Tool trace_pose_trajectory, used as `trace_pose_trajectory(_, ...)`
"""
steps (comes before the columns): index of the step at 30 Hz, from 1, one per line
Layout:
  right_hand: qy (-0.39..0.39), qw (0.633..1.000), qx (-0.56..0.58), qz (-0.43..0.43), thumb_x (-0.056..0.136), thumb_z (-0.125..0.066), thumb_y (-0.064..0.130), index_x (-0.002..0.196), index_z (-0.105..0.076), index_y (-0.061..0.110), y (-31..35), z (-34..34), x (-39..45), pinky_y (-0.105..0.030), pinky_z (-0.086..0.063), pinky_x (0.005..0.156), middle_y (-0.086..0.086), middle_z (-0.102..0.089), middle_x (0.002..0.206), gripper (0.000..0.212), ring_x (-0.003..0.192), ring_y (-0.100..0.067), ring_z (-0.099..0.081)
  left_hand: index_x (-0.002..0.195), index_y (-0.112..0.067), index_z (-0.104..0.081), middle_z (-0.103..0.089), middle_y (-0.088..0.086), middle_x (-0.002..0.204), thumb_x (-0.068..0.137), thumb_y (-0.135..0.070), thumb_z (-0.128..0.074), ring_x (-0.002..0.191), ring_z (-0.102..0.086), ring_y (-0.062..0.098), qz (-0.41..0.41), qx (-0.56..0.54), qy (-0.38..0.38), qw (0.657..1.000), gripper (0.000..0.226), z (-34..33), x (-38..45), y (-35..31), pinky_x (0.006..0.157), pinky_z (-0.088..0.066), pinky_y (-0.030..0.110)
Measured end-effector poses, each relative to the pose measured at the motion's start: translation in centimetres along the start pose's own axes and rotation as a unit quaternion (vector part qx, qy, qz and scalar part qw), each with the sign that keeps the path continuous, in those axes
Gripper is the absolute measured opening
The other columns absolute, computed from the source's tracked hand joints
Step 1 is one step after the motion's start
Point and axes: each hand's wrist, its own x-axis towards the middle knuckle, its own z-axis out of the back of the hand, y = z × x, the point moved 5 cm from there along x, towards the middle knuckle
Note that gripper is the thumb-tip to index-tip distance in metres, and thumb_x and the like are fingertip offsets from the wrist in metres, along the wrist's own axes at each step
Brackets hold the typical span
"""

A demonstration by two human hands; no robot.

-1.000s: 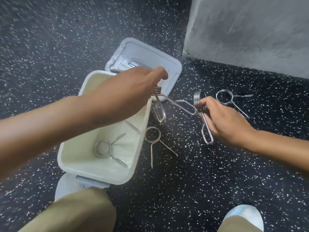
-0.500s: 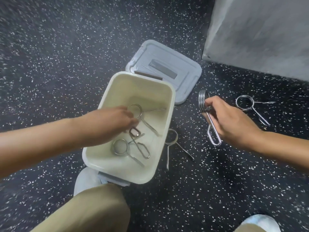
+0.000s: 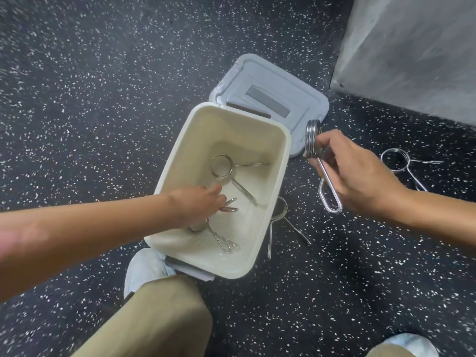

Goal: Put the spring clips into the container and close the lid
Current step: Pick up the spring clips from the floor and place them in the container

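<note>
My left hand (image 3: 198, 207) reaches down inside the container (image 3: 279, 176), fingers loosely curled on a clip (image 3: 229, 206) lying on its bottom; I cannot tell if they grip it. Another clip (image 3: 222, 166) lies nearer the far wall. My right hand (image 3: 360, 176) holds a clip (image 3: 315, 150) beside the container's right rim. The lid (image 3: 291, 99) hangs open behind. Two clips (image 3: 278, 220) (image 3: 398, 161) lie on the floor (image 3: 103, 99).

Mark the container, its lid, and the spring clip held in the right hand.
container (image 3: 282, 140): head view, on its far right rim.
lid (image 3: 304, 99): head view, on its flat inner face.
held spring clip (image 3: 312, 137): head view, on its coil above the fingers.
</note>
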Motion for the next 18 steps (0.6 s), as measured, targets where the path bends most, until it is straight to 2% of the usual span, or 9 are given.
trace_pose_trajectory(2, -0.009, 1.000, -0.001, 0.023, 0.100, -0.052, 0.024, 0.113, -0.045, 0.025, 1.0, 0.3, 0.6, -0.046, -0.047, 0.060, 0.016, -0.050, 0.076, 0.016, 0.062, -0.020, -0.055, 0.139, 0.005, -0.037, -0.039, 0.019, 0.141, 0.094, 0.004, -0.036, 0.120, -0.053, 0.032, -0.030, 0.051, 0.001, 0.998, 0.045, -0.6, 0.3, -0.3, 0.085, -0.047, 0.039)
trace_pose_trajectory(3, -0.011, 0.999, -0.004, 0.031, 0.100, -0.053, 0.023, 0.114, -0.046, 0.024, 1.6, 0.5, 1.0, -0.045, -0.047, 0.059, 0.017, -0.050, 0.076, 0.017, 0.061, -0.021, -0.055, 0.135, 0.006, -0.040, -0.042, 0.020, 0.137, 0.094, 0.004, -0.037, 0.119, -0.051, 0.033, -0.036, 0.062, 0.006, 0.997, 0.042, -1.1, 0.4, -0.3, 0.089, -0.048, 0.041)
trace_pose_trajectory(6, -0.012, 0.998, -0.025, 0.062, 0.098, -0.055, 0.021, 0.118, -0.050, 0.020, 3.3, 0.7, 2.1, -0.040, -0.044, 0.060, 0.020, -0.048, 0.077, 0.020, 0.063, -0.023, -0.054, 0.130, 0.005, -0.040, -0.047, 0.019, 0.126, 0.094, 0.002, -0.042, 0.103, -0.058, 0.033, -0.011, 0.034, 0.013, 0.999, 0.037, -2.1, 0.4, -0.3, 0.084, -0.050, 0.041)
trace_pose_trajectory(8, -0.013, 0.995, -0.046, 0.091, 0.098, -0.055, 0.019, 0.118, -0.053, 0.017, 4.7, 0.6, 2.8, -0.035, -0.039, 0.059, 0.023, -0.043, 0.075, 0.021, 0.063, -0.019, -0.048, 0.134, 0.003, -0.038, -0.049, 0.018, 0.126, 0.097, -0.003, -0.043, 0.103, -0.059, 0.033, 0.002, 0.023, 0.012, 1.000, 0.038, -2.6, 0.4, -0.7, 0.076, -0.045, 0.036)
trace_pose_trajectory(10, -0.020, 0.986, -0.083, 0.142, 0.098, -0.056, 0.018, 0.115, -0.057, 0.013, 6.5, 0.5, 3.5, -0.035, -0.038, 0.055, 0.017, -0.051, 0.077, 0.017, 0.063, -0.020, -0.048, 0.136, 0.000, -0.039, -0.050, 0.016, 0.127, 0.098, -0.004, -0.042, 0.105, -0.059, 0.032, 0.017, 0.006, 0.000, 1.000, 0.038, -2.8, 0.2, -0.8, 0.077, -0.047, 0.038)
trace_pose_trajectory(12, -0.015, 0.973, -0.117, 0.198, 0.100, -0.054, 0.017, 0.112, -0.059, 0.012, 8.2, -0.1, 4.3, -0.041, -0.044, 0.053, 0.002, -0.064, 0.086, 0.014, 0.064, -0.026, -0.054, 0.136, -0.002, -0.039, -0.050, 0.014, 0.127, 0.098, -0.003, -0.040, 0.106, -0.058, 0.032, 0.025, -0.021, -0.009, 0.999, 0.038, -2.8, -0.1, -0.6, 0.082, -0.051, 0.041)
trace_pose_trajectory(15, -0.007, 0.949, -0.159, 0.274, 0.095, -0.058, 0.006, 0.108, -0.059, 0.011, 10.0, -1.6, 5.8, -0.044, -0.042, 0.046, -0.004, -0.061, 0.084, 0.013, 0.059, -0.030, -0.051, 0.135, -0.005, -0.037, -0.050, 0.012, 0.125, 0.096, -0.002, -0.040, 0.108, -0.058, 0.032, 0.038, -0.066, -0.014, 0.997, 0.040, -2.8, -0.7, 0.0, 0.086, -0.053, 0.045)
trace_pose_trajectory(18, 0.022, 0.924, -0.230, 0.305, 0.087, -0.058, -0.003, 0.103, -0.058, 0.011, 11.0, -4.0, 7.5, -0.041, -0.041, 0.043, -0.003, -0.056, 0.083, 0.022, 0.059, -0.030, -0.045, 0.134, -0.008, -0.039, -0.050, 0.010, 0.123, 0.095, -0.004, -0.042, 0.110, -0.058, 0.031, 0.059, -0.094, -0.022, 0.994, 0.039, -2.3, -1.5, 0.6, 0.077, -0.052, 0.042)
